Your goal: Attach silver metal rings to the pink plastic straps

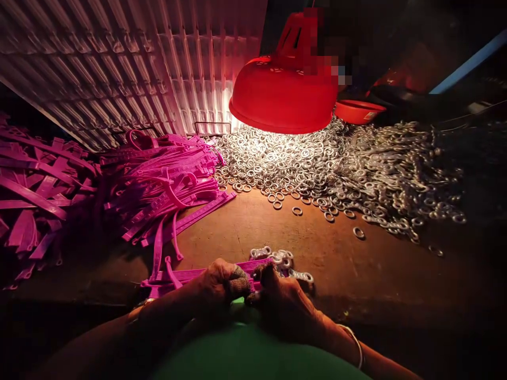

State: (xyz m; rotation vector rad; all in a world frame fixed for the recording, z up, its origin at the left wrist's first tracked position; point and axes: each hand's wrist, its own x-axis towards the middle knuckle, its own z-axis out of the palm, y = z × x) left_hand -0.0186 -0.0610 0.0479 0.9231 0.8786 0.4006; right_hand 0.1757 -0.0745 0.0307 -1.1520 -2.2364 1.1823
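Near the table's front edge, my left hand (222, 279) has its fingers closed on a pink strap (190, 274), some of them in dark finger covers. Close beside it, my right hand (287, 301) is pinched at the strap's right-hand end; its fingertips are dark and what lies between them is partly hidden. Several pink straps lie under and left of my left hand. Just beyond my right hand rests a small cluster of silvery metal links (304, 276), with rings at their ends.
Pink straps (170, 184) are heaped at the left, with another darker heap (35, 184) farther left. Metal rings and links (317, 169) form a wide pile along the back. A red lamp (283, 97) hangs low over it, beside a red bowl (358, 112). Behind stands a ribbed panel (158, 58).
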